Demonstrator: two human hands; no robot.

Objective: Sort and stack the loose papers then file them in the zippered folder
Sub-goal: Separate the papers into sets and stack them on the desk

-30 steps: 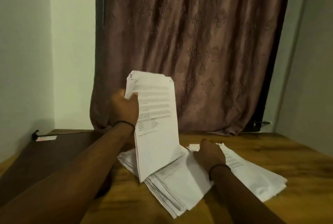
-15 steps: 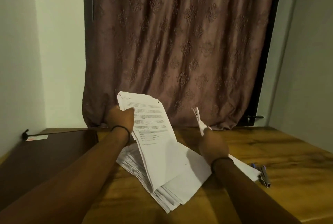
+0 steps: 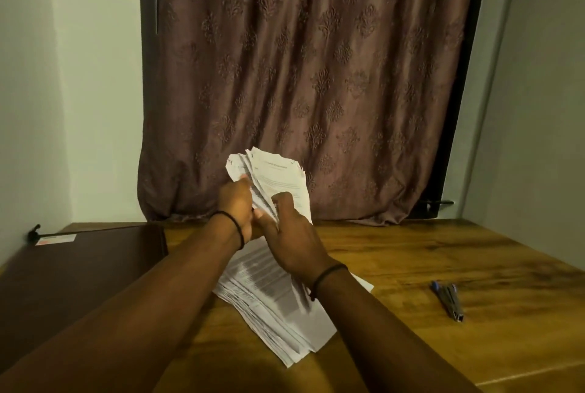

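A thick sheaf of printed white papers (image 3: 278,180) stands tilted above the wooden table (image 3: 443,259), its lower end resting there. My left hand (image 3: 235,202) grips the sheaf's left edge with the thumb on top. My right hand (image 3: 291,231) holds the front sheets, fingers curled round them. The sheaf's lower part (image 3: 278,313) fans out flat towards me. A dark brown folder (image 3: 79,269) lies flat at the left of the table; its zipper is not visible.
A blue and grey stapler (image 3: 449,296) lies on the table to the right. A small white and orange label (image 3: 56,239) sits on the folder's far corner. A brown patterned curtain (image 3: 310,76) hangs behind, with pale walls on both sides.
My right hand lifted sheets from the right of the table and brought them onto the sheaf in my left hand. Both hands now meet at the papers. The stapler has been uncovered.
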